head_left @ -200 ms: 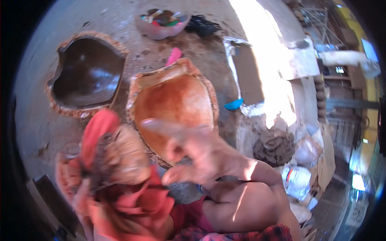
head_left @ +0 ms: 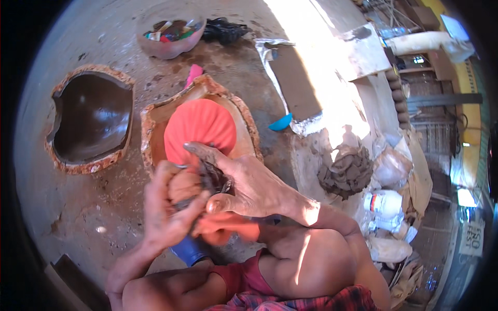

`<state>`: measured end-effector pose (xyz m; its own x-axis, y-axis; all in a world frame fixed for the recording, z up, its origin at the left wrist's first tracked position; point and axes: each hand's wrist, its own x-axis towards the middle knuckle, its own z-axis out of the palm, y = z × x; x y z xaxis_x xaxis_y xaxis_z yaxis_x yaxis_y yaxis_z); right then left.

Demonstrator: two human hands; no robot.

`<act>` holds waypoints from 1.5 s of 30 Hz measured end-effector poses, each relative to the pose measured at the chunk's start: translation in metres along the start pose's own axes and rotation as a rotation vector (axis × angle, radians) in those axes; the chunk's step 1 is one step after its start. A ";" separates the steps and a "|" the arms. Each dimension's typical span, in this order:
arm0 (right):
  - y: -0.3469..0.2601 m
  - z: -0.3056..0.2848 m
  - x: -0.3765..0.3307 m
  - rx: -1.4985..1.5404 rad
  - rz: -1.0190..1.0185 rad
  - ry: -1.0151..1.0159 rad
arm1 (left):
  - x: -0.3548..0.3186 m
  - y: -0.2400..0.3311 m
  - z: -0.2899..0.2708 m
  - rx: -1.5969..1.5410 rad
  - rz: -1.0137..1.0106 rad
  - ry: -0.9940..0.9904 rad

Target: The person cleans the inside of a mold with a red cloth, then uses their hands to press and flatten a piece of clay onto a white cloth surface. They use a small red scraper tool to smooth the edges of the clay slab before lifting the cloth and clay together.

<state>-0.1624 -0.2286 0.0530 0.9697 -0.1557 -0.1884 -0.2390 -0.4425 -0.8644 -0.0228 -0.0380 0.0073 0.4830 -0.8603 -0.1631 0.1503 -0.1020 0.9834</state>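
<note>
A round bundle of red cloth, pulled tight into a ball and gathered at a neck, hangs over the near mould. My left hand wraps round the gathered neck, where a brownish lump of cloth and dark, crumpled strips show. From the other side my right hand closes on the same neck, its fingers at the dark strips. Loose red cloth trails below my hands. Beneath the bundle lies the mould, a hollow with a rough, crusted rim and an orange-brown inside, partly hidden by the bundle.
A second mould, lined dark and glossy, lies at the left. Farther off are a clear basin of odds and ends and a black plastic bag. On the right are a blue scraper, a clay heap and a white jar.
The bundle has swung from the lower left to over the near mould. My right hand, spread before, has closed on its neck. The whole view has shifted somewhat.
</note>
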 end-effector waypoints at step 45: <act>0.164 0.040 0.062 -0.492 -0.012 0.631 | 0.030 -0.105 0.051 0.062 0.116 0.419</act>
<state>-0.1395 -0.2751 -0.1187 0.7955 -0.5537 0.2462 -0.3668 -0.7633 -0.5318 -0.0681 -0.0783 -0.0967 0.8037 -0.5923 -0.0570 0.0285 -0.0575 0.9979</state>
